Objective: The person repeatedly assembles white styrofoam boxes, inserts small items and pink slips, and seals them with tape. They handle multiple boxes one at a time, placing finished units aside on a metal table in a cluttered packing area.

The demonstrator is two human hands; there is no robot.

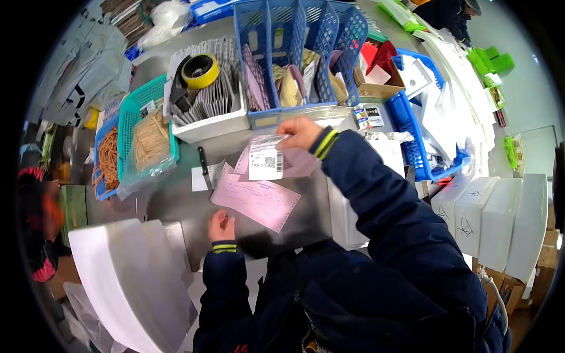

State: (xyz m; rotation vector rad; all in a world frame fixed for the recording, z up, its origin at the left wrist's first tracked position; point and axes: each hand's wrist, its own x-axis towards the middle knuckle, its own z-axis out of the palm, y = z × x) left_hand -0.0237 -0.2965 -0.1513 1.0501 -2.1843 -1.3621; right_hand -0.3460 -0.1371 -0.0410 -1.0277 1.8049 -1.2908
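Note:
My right hand [300, 134] pinches the upper edge of a white printed label [266, 162] with a barcode and a square code, holding it over the table. Behind and below the label lie pink paper slips; the nearest pink slip [256, 199] has perforated edges and lies slanted on the grey tabletop. My left hand [222, 225] is just to the near left of that slip, fingers loosely curled, thumb apart, with nothing visible in it. A knife with a black handle [203, 160] lies left of the slips, over a small white paper [201, 179].
At the back stands a blue divided rack [256, 120] holding papers. Left of it are a white box [209, 130] of grey sleeves with a yellow tape roll [200, 70] and a teal basket [126, 132]. White foam boxes [112, 276] flank me. A person [44, 206] is at far left.

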